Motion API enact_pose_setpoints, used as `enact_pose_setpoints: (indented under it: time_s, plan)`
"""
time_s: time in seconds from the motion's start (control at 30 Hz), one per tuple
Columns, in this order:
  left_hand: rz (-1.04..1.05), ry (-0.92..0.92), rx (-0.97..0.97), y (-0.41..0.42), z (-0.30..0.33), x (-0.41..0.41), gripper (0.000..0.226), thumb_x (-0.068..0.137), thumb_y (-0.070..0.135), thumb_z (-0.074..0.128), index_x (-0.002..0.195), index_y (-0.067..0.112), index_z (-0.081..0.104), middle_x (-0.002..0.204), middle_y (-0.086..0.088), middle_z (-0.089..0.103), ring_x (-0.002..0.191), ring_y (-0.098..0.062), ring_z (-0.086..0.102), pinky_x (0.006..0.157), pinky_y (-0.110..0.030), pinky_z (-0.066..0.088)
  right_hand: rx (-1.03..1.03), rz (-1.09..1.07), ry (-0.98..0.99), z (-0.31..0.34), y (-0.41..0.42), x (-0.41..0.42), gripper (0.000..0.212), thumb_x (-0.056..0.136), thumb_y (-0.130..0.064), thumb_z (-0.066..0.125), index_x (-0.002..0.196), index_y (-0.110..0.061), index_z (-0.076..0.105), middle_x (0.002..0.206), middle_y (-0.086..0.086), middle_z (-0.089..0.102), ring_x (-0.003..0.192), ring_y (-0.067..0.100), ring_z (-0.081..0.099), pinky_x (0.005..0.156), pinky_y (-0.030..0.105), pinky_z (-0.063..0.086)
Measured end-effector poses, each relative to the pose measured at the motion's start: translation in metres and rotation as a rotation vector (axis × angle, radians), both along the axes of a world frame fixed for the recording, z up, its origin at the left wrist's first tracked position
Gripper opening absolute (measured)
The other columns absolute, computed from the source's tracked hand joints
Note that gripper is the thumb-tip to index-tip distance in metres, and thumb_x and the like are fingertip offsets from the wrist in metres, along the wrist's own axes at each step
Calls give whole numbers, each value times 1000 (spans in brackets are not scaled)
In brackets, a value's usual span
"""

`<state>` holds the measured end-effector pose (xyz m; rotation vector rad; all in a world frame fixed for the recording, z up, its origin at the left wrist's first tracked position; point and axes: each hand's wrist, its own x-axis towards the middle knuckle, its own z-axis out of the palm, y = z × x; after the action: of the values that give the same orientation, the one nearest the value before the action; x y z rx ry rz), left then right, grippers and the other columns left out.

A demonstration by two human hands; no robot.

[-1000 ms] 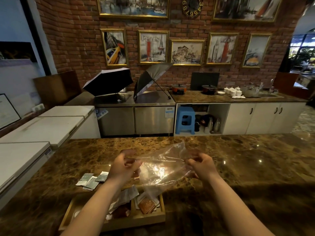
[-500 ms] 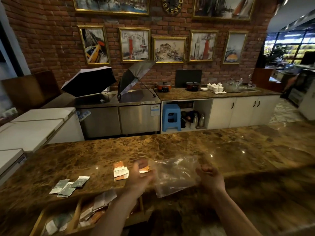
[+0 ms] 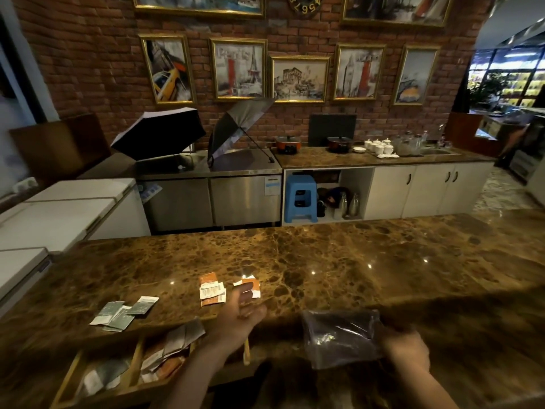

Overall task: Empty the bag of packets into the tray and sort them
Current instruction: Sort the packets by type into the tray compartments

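A clear plastic bag [image 3: 339, 338] hangs crumpled over the counter at lower right, and my right hand [image 3: 405, 351] is shut on its right edge. Nothing shows inside it. My left hand [image 3: 240, 314] hovers open, palm up and holding nothing, above the right end of the wooden tray [image 3: 67, 379]. The tray has dividers and holds several mixed packets [image 3: 174, 346]. A small pile of grey-green packets [image 3: 124, 312] lies on the counter beyond the tray. Two groups of orange-and-white packets [image 3: 211, 289] lie just past my left fingers.
The brown marble counter [image 3: 324, 261] stretches wide to the right and far side. White chest freezers [image 3: 59, 214] stand at the left. Behind are steel units with open umbrellas [image 3: 159, 132] and a back counter with pots and cups.
My left hand has let go of the bag and opened. My right hand has carried the bag down and to the right. The view has shifted right.
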<state>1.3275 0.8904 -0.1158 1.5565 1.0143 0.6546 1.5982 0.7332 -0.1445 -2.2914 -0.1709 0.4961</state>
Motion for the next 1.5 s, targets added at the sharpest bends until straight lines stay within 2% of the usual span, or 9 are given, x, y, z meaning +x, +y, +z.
enact_pose_setpoints:
  time_s: [0.13,0.27,0.43,0.6,0.8,1.03,1.2,1.4,1.5]
  plan:
    - [95,107,111,15,1,-35,45,90,27,71,128,36,49,122,14,58,109,-5,58,79,-25,52,-93,151,-199,9,18,-18,46,93,-37,62,129,-9,57,132,25,55,125,45,49,103,49,46]
    - [229,287,251,32,0,-81,42,89,26,72,127,26,55,119,7,63,108,-14,61,92,-37,52,-106,293,-394,25,53,-58,41,89,-31,70,126,-17,61,132,16,59,125,36,53,104,50,46]
    - [290,433,305,45,-12,-136,38,87,18,72,123,26,59,114,7,69,106,-13,65,89,-33,51,110,649,-429,29,97,-117,15,92,-15,64,107,-14,68,105,8,69,98,24,65,86,40,57]
    - [228,668,415,46,-26,-171,42,86,25,71,125,33,59,128,6,62,120,-16,57,94,-29,44,216,901,-294,24,134,-188,21,93,-23,66,114,-26,67,95,-15,65,91,3,65,76,20,55]
    - [-34,738,507,40,-36,-181,47,91,26,59,137,34,51,137,11,56,127,-11,49,107,-26,39,135,942,-219,6,162,-241,34,92,-32,68,125,-26,64,113,-5,69,105,14,66,94,34,56]
    - [-205,914,687,37,-41,-182,45,101,26,42,145,34,38,150,12,43,142,-12,32,121,-32,15,134,878,-176,-8,175,-271,44,84,-37,75,125,-24,64,114,-3,70,105,17,66,87,29,54]
    - [-215,857,689,38,-38,-189,43,103,21,44,143,35,44,148,11,47,140,-12,36,117,-29,24,160,809,-228,-12,179,-293,57,75,-38,83,126,-24,62,117,-1,67,107,18,64,85,27,54]
    - [-178,749,648,39,-36,-198,39,101,19,46,137,35,51,137,10,55,128,-10,47,109,-27,34,239,812,-185,-12,180,-302,36,84,-20,76,119,-19,65,113,-1,69,104,17,66,87,36,60]
    - [-184,723,640,41,-37,-201,30,100,20,46,125,33,58,129,10,59,121,-10,50,105,-26,36,286,808,-215,0,179,-297,20,86,-12,69,104,-20,71,94,-7,70,89,13,67,77,31,60]
